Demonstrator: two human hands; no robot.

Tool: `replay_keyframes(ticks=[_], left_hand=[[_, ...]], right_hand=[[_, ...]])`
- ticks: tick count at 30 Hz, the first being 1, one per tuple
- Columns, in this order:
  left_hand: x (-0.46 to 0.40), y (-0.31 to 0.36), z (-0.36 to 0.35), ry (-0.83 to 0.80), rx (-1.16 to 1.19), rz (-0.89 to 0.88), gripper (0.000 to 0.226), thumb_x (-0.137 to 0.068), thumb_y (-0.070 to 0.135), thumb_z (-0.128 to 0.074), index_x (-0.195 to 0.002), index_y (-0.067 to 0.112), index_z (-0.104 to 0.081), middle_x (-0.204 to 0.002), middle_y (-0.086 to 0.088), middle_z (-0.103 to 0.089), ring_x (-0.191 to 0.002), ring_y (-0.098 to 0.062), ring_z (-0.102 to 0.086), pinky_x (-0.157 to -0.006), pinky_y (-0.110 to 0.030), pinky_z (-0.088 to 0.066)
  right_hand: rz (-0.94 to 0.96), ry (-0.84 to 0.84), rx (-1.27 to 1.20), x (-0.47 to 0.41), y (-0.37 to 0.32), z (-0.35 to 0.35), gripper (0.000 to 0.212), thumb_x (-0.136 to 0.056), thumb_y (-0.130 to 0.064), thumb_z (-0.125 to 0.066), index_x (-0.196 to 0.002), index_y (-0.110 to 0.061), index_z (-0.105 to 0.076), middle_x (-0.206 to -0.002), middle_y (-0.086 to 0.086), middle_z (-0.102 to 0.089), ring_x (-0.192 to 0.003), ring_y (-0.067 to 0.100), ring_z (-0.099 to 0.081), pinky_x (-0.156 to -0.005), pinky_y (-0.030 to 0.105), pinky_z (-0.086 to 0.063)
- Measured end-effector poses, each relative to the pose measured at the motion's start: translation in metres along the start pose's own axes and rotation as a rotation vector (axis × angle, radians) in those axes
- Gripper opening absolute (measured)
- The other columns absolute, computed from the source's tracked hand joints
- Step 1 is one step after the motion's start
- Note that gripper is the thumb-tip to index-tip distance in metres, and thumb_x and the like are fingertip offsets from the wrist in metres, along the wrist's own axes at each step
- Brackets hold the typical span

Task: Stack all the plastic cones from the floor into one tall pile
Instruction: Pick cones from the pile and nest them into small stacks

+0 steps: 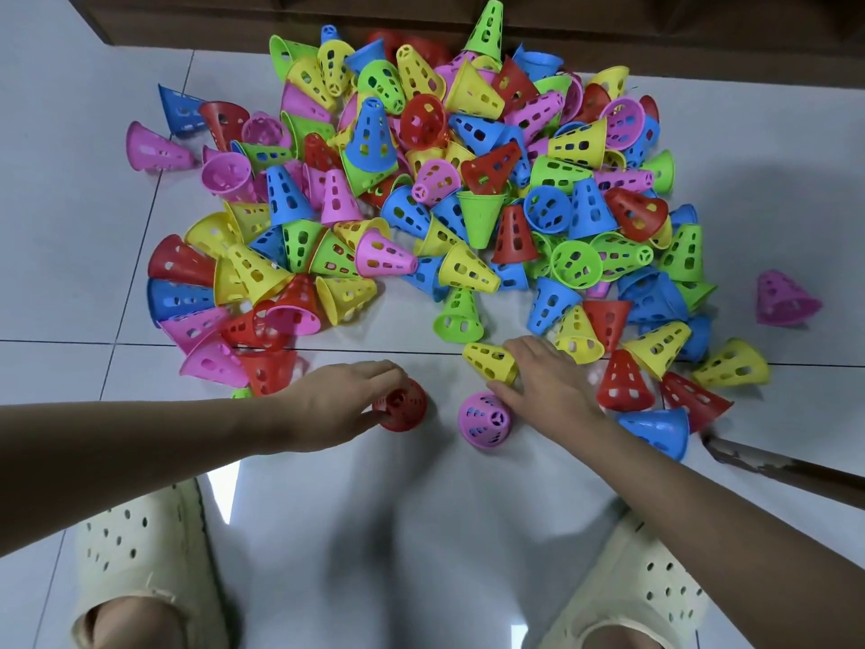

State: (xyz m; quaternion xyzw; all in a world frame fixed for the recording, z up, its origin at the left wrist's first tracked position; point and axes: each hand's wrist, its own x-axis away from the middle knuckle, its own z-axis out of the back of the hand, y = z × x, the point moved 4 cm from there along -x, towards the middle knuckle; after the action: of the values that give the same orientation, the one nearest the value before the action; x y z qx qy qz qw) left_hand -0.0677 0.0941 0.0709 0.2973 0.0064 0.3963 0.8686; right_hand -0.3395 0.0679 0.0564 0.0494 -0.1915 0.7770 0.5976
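Cream clogs (140, 550) nearest; left hand (337, 405) grips red cone (400, 405), right hand (547, 381) yellow cone (491, 363).

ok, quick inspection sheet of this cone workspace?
surface: pale tiled floor, grout lines visible.
job's things: big loose heap of cones, five colours, unstacked; red cone, yellow cone and pink cone nearest.
clutter: stray pink cone far right.
grips: left hand holds the red cone; right hand holds the yellow cone.
cables: nothing seen.
surroundings: dark wood furniture behind; cream clogs below.
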Motion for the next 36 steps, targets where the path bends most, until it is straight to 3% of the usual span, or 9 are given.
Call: replay_keyframes(ticks=[3,7,11,18,22,26,30,33,36], left_hand=[[-0.005,0.0,0.0,0.052,-0.089,-0.043,0.043,-0.09,0.025,-0.071,-0.126,0.028,-0.047,-0.122,0.003,-0.061,-0.098,-0.023,-0.064,-0.074,-0.029,-0.055],[-0.018,-0.002,0.003,0.064,-0.044,0.019,0.044,-0.091,0.03,-0.069,-0.13,0.031,-0.048,-0.122,0.006,-0.059,-0.096,-0.021,-0.064,-0.074,-0.035,-0.056],[-0.035,-0.003,0.017,-0.032,0.068,0.019,0.051,-0.092,0.062,-0.049,-0.13,0.028,-0.053,-0.121,0.009,-0.06,-0.099,-0.012,-0.063,-0.081,-0.033,-0.054],[-0.095,-0.016,0.026,-0.003,0.28,0.449,0.076,-0.092,0.077,-0.027,-0.124,0.013,-0.053,-0.113,-0.004,-0.061,-0.095,-0.019,-0.059,-0.081,-0.037,-0.047],[-0.129,-0.019,0.025,-0.057,0.226,0.563,0.066,-0.095,0.071,-0.035,-0.107,0.009,-0.056,-0.104,-0.012,-0.061,-0.092,-0.025,-0.058,-0.08,-0.04,-0.047],[-0.154,-0.009,0.021,-0.169,0.143,0.582,0.067,-0.094,0.073,-0.035,-0.085,0.01,-0.057,-0.079,-0.008,-0.054,-0.072,-0.021,-0.054,-0.069,-0.036,-0.043],[-0.167,-0.008,0.003,-0.34,0.178,0.558,0.074,-0.095,0.071,-0.033,-0.122,0.009,-0.062,-0.096,-0.012,-0.06,-0.091,-0.028,-0.061,-0.082,-0.035,-0.047],[-0.164,-0.008,-0.007,-0.33,0.397,0.662,0.071,-0.089,0.075,-0.047,-0.084,0.006,-0.062,-0.079,-0.011,-0.061,-0.071,-0.027,-0.063,-0.066,-0.031,-0.051],[-0.164,-0.007,-0.004,-0.33,0.488,0.659,0.056,-0.089,0.063,-0.06,-0.067,0.012,-0.051,-0.061,-0.007,-0.054,-0.057,-0.023,-0.05,-0.054,-0.027,-0.042]], right_hand=[[-0.072,0.032,-0.023,0.005,0.011,-0.002,0.049,-0.087,-0.045,-0.065,-0.124,-0.013,-0.055,-0.119,0.005,-0.059,-0.113,0.027,-0.056,-0.089,0.04,-0.047],[-0.105,-0.086,0.108,0.007,0.015,-0.007,0.068,-0.089,-0.056,-0.058,-0.139,-0.013,-0.044,-0.133,0.006,-0.052,-0.119,0.028,-0.055,-0.098,0.041,-0.043],[-0.111,-0.141,0.224,0.008,0.014,-0.011,0.058,-0.089,-0.062,-0.055,-0.125,-0.016,-0.052,-0.124,0.005,-0.059,-0.113,0.026,-0.058,-0.093,0.037,-0.041],[-0.417,0.026,-0.545,0.034,0.031,0.01,0.048,-0.074,-0.045,-0.08,-0.102,-0.02,-0.051,-0.09,-0.005,-0.061,-0.088,0.017,-0.061,-0.073,0.033,-0.048],[-0.284,0.149,-0.787,0.056,0.019,0.013,0.045,-0.069,-0.043,-0.083,-0.097,-0.032,-0.051,-0.094,-0.011,-0.065,-0.091,0.003,-0.063,-0.078,0.025,-0.051],[-0.085,0.167,-0.681,0.066,-0.001,0.004,0.06,-0.072,-0.038,-0.084,-0.12,-0.034,-0.048,-0.113,-0.026,-0.05,-0.107,0.002,-0.051,-0.091,0.018,-0.043],[0.066,0.093,-0.653,0.06,-0.009,-0.011,0.062,-0.076,-0.041,-0.079,-0.128,-0.027,-0.049,-0.128,-0.017,-0.047,-0.123,0.007,-0.049,-0.1,0.024,-0.045],[0.08,0.037,-0.641,0.059,-0.01,-0.024,0.058,-0.08,-0.036,-0.079,-0.129,-0.025,-0.05,-0.128,-0.013,-0.05,-0.12,0.003,-0.051,-0.096,0.025,-0.048],[0.084,-0.005,-0.603,0.058,-0.009,-0.034,0.057,-0.082,-0.032,-0.079,-0.131,-0.027,-0.05,-0.126,-0.015,-0.056,-0.114,0.003,-0.054,-0.093,0.023,-0.049]])
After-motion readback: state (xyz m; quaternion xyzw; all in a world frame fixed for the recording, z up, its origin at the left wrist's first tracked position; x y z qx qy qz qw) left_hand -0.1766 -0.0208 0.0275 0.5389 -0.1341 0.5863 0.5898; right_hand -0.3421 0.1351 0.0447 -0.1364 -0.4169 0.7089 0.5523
